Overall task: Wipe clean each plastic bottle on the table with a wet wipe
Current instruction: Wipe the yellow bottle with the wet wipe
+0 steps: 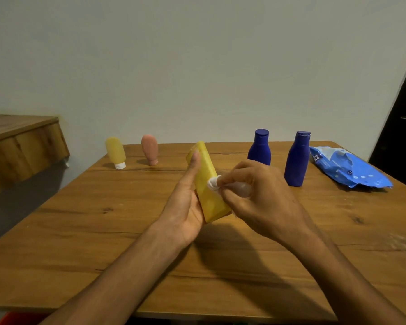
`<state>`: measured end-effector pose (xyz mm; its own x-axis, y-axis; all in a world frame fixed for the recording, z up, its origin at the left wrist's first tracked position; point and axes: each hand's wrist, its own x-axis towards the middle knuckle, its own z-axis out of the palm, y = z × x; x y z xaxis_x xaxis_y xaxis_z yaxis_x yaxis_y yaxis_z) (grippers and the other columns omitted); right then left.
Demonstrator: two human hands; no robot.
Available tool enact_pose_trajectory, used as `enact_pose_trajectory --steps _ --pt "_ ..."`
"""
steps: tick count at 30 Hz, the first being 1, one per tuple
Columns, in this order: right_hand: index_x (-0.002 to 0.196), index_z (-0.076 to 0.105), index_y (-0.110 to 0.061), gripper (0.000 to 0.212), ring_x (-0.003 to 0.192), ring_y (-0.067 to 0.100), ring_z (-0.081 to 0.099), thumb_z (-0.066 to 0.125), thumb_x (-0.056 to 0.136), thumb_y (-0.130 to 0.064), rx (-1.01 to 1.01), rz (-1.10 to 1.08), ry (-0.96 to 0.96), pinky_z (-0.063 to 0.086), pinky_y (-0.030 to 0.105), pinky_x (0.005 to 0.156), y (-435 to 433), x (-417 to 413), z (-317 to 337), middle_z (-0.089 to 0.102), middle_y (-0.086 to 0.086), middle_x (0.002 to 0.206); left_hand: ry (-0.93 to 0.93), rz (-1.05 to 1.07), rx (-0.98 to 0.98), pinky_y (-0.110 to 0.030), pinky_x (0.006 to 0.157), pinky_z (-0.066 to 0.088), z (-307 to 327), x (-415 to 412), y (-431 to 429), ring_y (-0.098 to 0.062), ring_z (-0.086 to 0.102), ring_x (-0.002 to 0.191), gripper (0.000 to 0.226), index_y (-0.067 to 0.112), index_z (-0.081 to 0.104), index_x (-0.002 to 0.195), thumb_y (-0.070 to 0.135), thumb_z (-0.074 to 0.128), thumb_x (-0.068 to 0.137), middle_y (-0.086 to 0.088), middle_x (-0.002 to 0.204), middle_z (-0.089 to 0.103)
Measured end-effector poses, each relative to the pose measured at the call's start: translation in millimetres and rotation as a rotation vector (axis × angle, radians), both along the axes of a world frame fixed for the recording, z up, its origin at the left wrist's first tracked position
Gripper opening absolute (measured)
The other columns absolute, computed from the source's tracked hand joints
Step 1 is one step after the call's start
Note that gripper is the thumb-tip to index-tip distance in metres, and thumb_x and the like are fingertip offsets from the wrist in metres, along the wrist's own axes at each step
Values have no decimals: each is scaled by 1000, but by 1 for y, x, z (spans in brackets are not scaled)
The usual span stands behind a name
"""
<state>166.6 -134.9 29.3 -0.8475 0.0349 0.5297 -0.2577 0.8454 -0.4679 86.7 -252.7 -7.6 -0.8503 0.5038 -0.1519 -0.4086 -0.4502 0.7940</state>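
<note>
My left hand (185, 207) grips a long yellow bottle (205, 179) above the middle of the table, tilted with its far end up and my thumb along its side. My right hand (256, 198) pinches a bunched white wet wipe (213, 184) and presses it against the bottle's right face. Standing on the table behind are a small yellow bottle with a white cap (115, 152), a pink bottle (150, 149), and two dark blue bottles (259, 147) (297, 159).
A blue wet-wipe pack (347, 167) lies at the back right of the wooden table (103, 231). A wooden shelf (21, 146) juts out at the left. A dark door or cabinet (403, 127) stands at the right. The wall is close behind the table.
</note>
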Motion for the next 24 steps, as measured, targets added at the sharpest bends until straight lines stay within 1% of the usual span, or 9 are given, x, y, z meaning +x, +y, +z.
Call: enact_pose_trajectory --steps 3,6,8,10,12,17,20,22,24 --pt "109 67 -23 25 86 0 52 64 85 -26 -27 -32 -12 44 11 70 6 -1 2 55 -16 96 51 -16 -7 -51 95 51 -1 -5 -1 -34 66 112 88 13 45 140 72 56 76 -16 123 67" --pt "108 68 -21 25 90 2 54 65 84 -27 -50 -52 8 46 14 74 8 -2 2 58 -14 97 70 -42 -1 -48 96 50 -4 -6 -1 -33 64 115 86 12 51 138 76 44 81 -16 123 68" --pt "108 68 -22 24 90 2 54 65 84 -28 -43 -63 14 46 15 75 8 -3 1 61 -12 99 80 -50 27 -48 99 47 -6 -5 0 -33 62 118 83 18 53 137 78 39 82 -15 125 67" --pt "107 68 -23 24 90 2 53 65 84 -28 -40 -75 12 45 15 74 8 -4 -1 61 -11 100 90 -48 59 -48 99 46 -7 -4 2 -33 59 121 80 25 53 138 79 38 80 -13 128 66" --pt "108 68 -23 25 88 1 53 65 84 -27 -38 -80 14 44 13 71 8 -4 -1 61 -11 99 95 -54 93 -48 96 48 -8 -4 3 -33 59 122 79 29 53 137 79 38 79 -11 129 65" --pt "107 68 -22 25 86 1 52 66 83 -28 -31 -65 6 41 11 69 10 -5 -1 55 -16 92 125 -115 147 -53 94 49 -7 -4 2 -34 58 123 77 33 47 141 79 37 80 -12 134 61" --pt "106 69 -22 24 87 1 54 65 83 -29 -27 -11 -20 44 13 69 10 -5 -1 59 -13 96 116 -143 145 -53 95 48 -7 -8 1 -36 56 126 82 28 46 143 80 37 81 -15 138 58" --pt "106 69 -22 23 91 1 55 66 84 -27 -9 46 -52 47 14 72 9 -5 -1 61 -12 102 99 -158 140 -51 94 49 -8 -10 1 -36 55 126 88 21 45 144 81 36 80 -18 138 57" --pt "103 70 -24 20 92 -1 56 66 83 -26 18 100 -67 51 17 73 8 -4 -1 63 -14 104 76 -152 130 -50 96 50 -9 -12 1 -36 55 126 94 15 45 144 82 37 79 -21 136 58"
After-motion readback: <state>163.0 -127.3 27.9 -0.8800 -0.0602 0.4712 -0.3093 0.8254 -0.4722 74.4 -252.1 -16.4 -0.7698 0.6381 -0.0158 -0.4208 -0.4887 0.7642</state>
